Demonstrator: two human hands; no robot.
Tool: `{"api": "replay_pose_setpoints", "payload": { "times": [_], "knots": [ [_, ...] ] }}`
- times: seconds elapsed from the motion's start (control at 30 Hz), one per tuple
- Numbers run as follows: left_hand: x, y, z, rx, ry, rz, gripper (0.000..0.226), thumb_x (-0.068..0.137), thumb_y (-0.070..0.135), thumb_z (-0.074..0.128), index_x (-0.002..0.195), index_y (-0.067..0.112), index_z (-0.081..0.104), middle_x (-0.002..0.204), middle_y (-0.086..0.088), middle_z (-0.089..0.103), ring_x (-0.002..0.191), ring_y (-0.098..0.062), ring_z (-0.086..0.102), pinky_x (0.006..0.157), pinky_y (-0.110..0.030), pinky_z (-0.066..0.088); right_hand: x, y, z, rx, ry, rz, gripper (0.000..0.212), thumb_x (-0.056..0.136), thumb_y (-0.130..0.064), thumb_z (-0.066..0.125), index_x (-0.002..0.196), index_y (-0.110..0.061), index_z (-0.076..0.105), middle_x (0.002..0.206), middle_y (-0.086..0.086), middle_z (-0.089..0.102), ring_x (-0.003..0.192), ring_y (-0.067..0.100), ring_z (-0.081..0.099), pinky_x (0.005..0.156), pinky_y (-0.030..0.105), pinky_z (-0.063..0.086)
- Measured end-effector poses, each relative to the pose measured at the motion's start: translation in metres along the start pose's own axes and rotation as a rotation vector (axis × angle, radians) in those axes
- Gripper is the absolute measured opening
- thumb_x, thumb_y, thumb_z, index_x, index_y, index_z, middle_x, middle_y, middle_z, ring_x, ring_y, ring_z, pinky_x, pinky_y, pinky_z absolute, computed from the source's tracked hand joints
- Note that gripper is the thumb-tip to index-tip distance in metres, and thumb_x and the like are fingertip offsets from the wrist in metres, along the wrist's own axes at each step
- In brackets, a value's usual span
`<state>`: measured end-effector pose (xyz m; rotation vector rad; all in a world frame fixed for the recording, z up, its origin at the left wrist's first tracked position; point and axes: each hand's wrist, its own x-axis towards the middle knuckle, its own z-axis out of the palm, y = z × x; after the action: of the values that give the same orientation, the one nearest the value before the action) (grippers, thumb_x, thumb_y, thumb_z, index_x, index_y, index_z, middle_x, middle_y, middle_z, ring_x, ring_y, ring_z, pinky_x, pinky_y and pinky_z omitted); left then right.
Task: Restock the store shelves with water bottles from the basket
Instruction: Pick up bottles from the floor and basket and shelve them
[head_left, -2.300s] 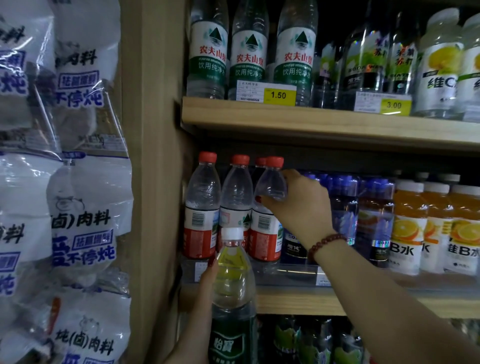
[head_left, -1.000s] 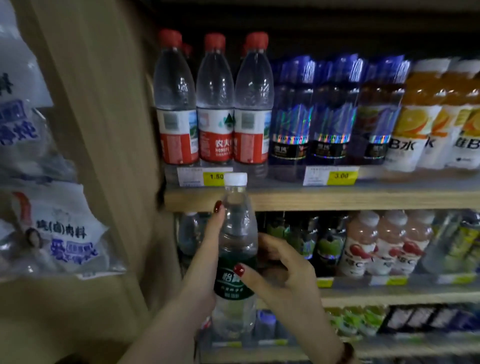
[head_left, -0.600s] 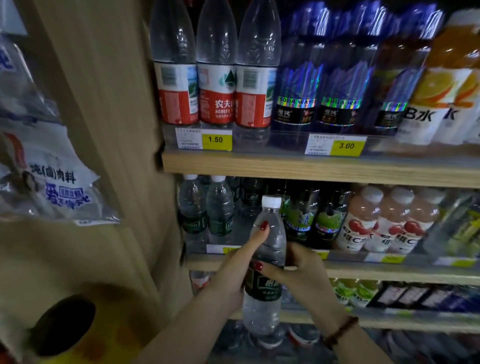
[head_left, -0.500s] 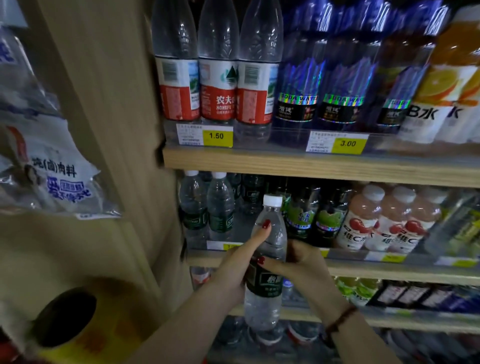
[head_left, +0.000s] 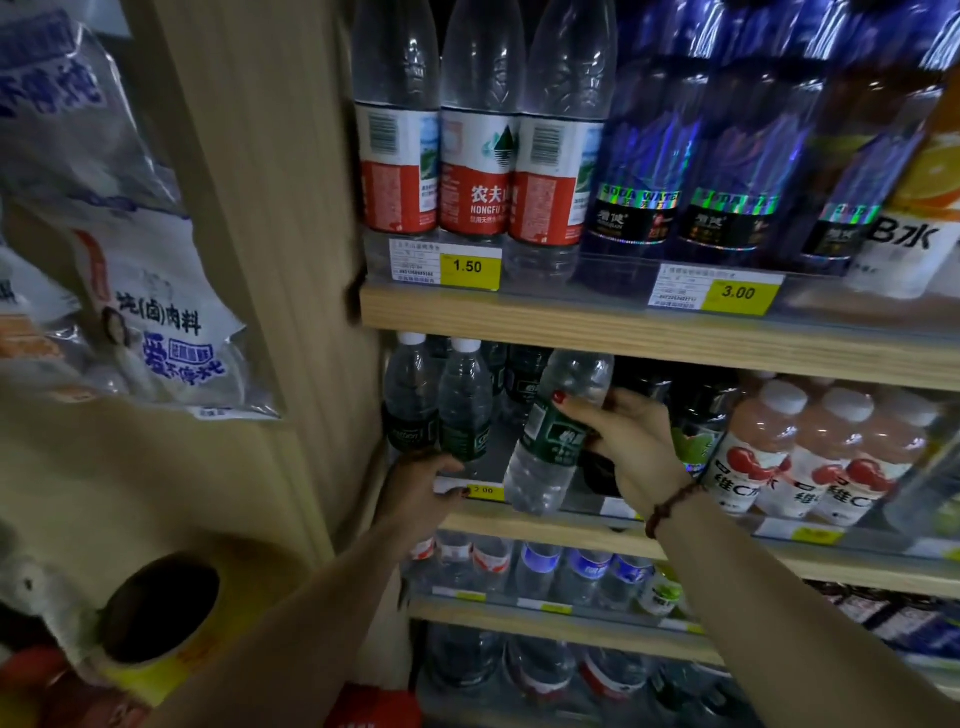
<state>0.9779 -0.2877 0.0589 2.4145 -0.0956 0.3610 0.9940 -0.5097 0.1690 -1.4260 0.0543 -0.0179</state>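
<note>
The right hand (head_left: 631, 447), a bead bracelet (head_left: 670, 506) on its wrist, grips a green-labelled water bottle (head_left: 550, 441) around its middle, just right of the frame's centre. The bottle is tilted, its top leaning up and to the right under the upper wooden shelf (head_left: 649, 338), its base hanging just above the front edge of the middle shelf (head_left: 571, 535). Its cap cannot be seen.

The left hand (head_left: 423, 493) rests at the middle shelf's front edge, lower centre-left, its fingers curled over the rail beside a yellow price tag (head_left: 483, 490); it holds no bottle. Just above it stand two upright green-labelled bottles with white caps (head_left: 441, 410), and an open gap lies between them and the tilted bottle.

To the right on the same shelf stand pink drink bottles (head_left: 800, 452). On the upper shelf, at the top of the frame, stand three red-labelled water bottles (head_left: 478, 156) and dark blue soda bottles (head_left: 691, 171), with yellow tags reading 1.50 and 3.00. Printed plastic bags (head_left: 130, 322) hang at the left of the frame beside the wooden side panel (head_left: 291, 208).
</note>
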Motion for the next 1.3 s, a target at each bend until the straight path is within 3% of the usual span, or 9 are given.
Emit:
{"api": "replay_pose_setpoints", "payload": {
  "times": [0.27, 0.5, 0.6, 0.77, 1.03, 1.17, 1.3],
  "knots": [
    [0.008, -0.011, 0.017, -0.002, 0.117, -0.156, 0.005, 0.077, 0.009, 0.076, 0.078, 0.013, 0.075, 0.082, -0.001, 0.074, 0.074, -0.013, 0.065, 0.068, -0.02, 0.046, 0.035, 0.019, 0.019, -0.024, 0.036, -0.185, 0.023, 0.069, -0.005, 0.083, 0.085, -0.018, 0.073, 0.087, -0.005, 0.076, 0.084, 0.009, 0.072, 0.067, 0.018, 0.055],
    [0.004, -0.018, 0.022, 0.1, 0.215, -0.049, 0.008, 0.07, 0.009, 0.081, 0.071, 0.013, 0.075, 0.072, -0.005, 0.072, 0.066, -0.021, 0.065, 0.062, -0.023, 0.042, 0.05, 0.052, 0.024, -0.055, 0.032, -0.192, 0.029, 0.067, -0.005, 0.084, 0.088, -0.022, 0.073, 0.087, -0.008, 0.076, 0.086, 0.008, 0.072, 0.069, 0.017, 0.055],
    [0.004, -0.021, 0.022, 0.064, 0.221, -0.033, 0.011, 0.068, 0.008, 0.083, 0.069, 0.014, 0.075, 0.07, -0.004, 0.072, 0.064, -0.02, 0.065, 0.06, -0.028, 0.049, 0.05, 0.068, 0.024, -0.111, 0.01, -0.178, 0.035, 0.066, -0.005, 0.084, 0.098, -0.014, 0.073, 0.093, -0.006, 0.076, 0.09, 0.009, 0.071, 0.075, 0.022, 0.057],
    [0.002, -0.022, 0.022, 0.037, 0.233, -0.023, 0.016, 0.062, 0.012, 0.087, 0.066, 0.019, 0.074, 0.065, 0.002, 0.07, 0.061, -0.016, 0.064, 0.057, -0.025, 0.05, 0.047, 0.081, 0.024, -0.125, -0.046, -0.173, 0.037, 0.066, -0.011, 0.085, 0.096, -0.029, 0.072, 0.095, -0.011, 0.075, 0.091, 0.005, 0.07, 0.071, 0.016, 0.055],
    [0.001, -0.02, 0.019, 0.055, 0.26, 0.006, 0.021, 0.056, 0.012, 0.09, 0.062, 0.021, 0.073, 0.062, 0.006, 0.069, 0.057, -0.014, 0.062, 0.065, -0.01, 0.026, 0.04, 0.088, 0.025, -0.22, -0.04, -0.192, 0.049, 0.071, -0.017, 0.083, 0.117, -0.015, 0.067, 0.105, -0.009, 0.073, 0.098, 0.004, 0.067, 0.082, 0.025, 0.056],
    [0.0, -0.022, 0.019, 0.08, 0.263, 0.016, 0.02, 0.057, 0.016, 0.091, 0.064, 0.022, 0.073, 0.065, 0.007, 0.07, 0.062, -0.012, 0.063, 0.063, -0.013, 0.032, 0.038, 0.086, 0.027, -0.255, -0.035, -0.175, 0.052, 0.069, -0.024, 0.083, 0.118, -0.017, 0.066, 0.108, -0.006, 0.072, 0.103, 0.009, 0.067, 0.09, 0.038, 0.055],
    [-0.001, -0.025, 0.022, 0.054, 0.258, 0.02, 0.015, 0.062, 0.015, 0.088, 0.068, 0.019, 0.075, 0.069, 0.003, 0.071, 0.064, -0.015, 0.064, 0.063, -0.017, 0.037, 0.034, 0.086, 0.027, -0.301, -0.011, -0.171, 0.048, 0.07, -0.027, 0.083, 0.114, -0.024, 0.067, 0.107, -0.01, 0.072, 0.103, 0.008, 0.066, 0.092, 0.04, 0.054]
  ]
}}
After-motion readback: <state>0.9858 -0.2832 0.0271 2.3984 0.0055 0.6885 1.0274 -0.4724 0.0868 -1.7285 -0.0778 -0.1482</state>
